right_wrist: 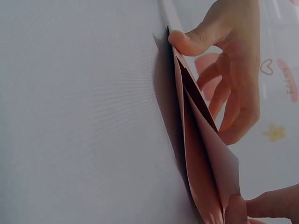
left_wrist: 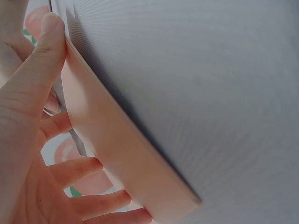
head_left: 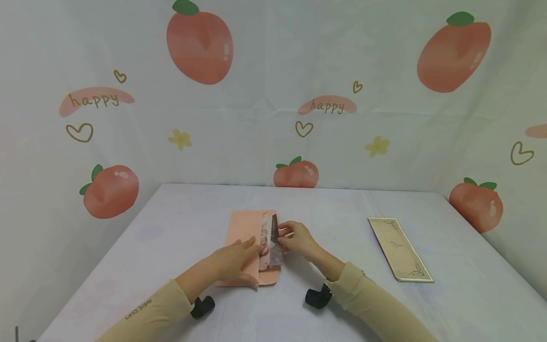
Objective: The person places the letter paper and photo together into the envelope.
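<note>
One pink envelope (head_left: 244, 225), printed card (head_left: 265, 232) partly inside; left hand (head_left: 239, 260) spread atop, right hand (head_left: 300, 241) pinching card.

Envelope (head_left: 243, 223): smooth paper, matt, edges crisp. Printed insert (head_left: 276, 259): thin paper or card; gloss cannot be judged. Oblong beige piece (head_left: 399, 249): appears to be card, smooth, with dark printed ornament. Backdrop (head_left: 265, 57): matt sheeting, faintly creased (cloth or plastic, undetermined). Tabletop (head_left: 188, 228): smooth, low sheen. Sleeves (head_left: 164, 306): soft matt cloth. Wrist fittings (head_left: 202, 307): black, plastic-looking.
</note>
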Demonstrator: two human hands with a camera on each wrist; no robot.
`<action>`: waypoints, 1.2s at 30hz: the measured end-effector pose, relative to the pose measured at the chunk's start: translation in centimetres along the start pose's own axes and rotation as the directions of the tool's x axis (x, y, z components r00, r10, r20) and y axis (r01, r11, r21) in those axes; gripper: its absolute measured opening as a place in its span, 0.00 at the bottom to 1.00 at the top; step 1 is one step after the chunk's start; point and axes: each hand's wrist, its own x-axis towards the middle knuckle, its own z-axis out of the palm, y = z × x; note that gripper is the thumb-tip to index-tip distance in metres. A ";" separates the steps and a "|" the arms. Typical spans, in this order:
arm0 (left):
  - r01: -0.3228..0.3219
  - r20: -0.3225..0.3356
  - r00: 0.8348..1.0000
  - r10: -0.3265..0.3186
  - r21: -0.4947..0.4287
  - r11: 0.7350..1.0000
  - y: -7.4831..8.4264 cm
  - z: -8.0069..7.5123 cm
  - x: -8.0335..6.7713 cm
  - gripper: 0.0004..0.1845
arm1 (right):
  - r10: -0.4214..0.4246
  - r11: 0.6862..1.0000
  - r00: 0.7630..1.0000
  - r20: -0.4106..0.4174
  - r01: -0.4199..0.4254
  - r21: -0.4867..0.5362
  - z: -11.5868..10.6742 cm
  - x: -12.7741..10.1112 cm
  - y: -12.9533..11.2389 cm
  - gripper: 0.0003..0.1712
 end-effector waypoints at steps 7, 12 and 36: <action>0.001 0.012 1.000 -0.001 0.004 1.000 0.1 -0.1 -0.1 0.46 | -0.011 0.999 1.000 0.008 0.011 -0.036 0.4 0.2 0.2 0.20; -0.005 0.010 1.000 0.005 0.008 1.000 0.0 -0.1 -0.1 0.44 | -0.013 0.999 1.000 0.003 0.013 -0.050 0.6 0.3 0.1 0.21; -0.037 -0.001 0.999 0.037 -0.025 0.999 -0.3 0.1 0.2 0.40 | -0.011 0.999 0.999 0.039 0.013 -0.046 1.6 0.5 -0.1 0.22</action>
